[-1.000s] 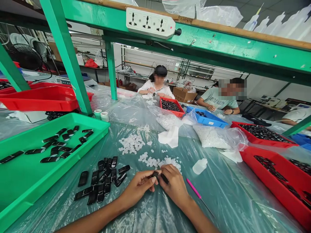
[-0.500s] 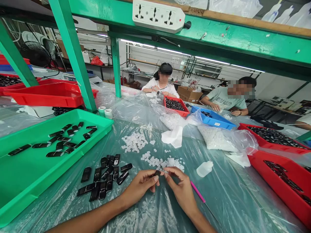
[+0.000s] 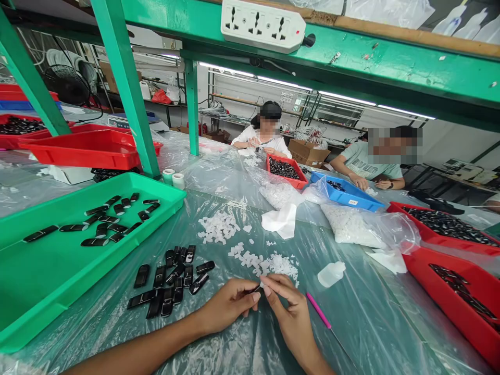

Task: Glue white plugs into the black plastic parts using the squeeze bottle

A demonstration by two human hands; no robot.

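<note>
My left hand (image 3: pixel 228 307) and my right hand (image 3: pixel 291 310) meet low in the middle, over the plastic-covered table. The left fingers pinch a small black part (image 3: pixel 255 288). The right fingertips press together against that part, beside a heap of small white pieces (image 3: pixel 269 263); what they hold, if anything, is too small to name. A cluster of several black parts (image 3: pixel 170 281) lies just left of my left hand. A pink-handled tool (image 3: pixel 318 310) lies right of my right hand.
A green tray (image 3: pixel 47 281) with several black parts sits at the left. Red trays (image 3: pixel 464 307) stand at the right, a small white bottle (image 3: pixel 331 273) and a bag of white pieces (image 3: pixel 351 226) ahead. Two people work across the table.
My right hand has let go of the black part's side and now pinches at its tip near the white pieces. The view has shifted slightly.
</note>
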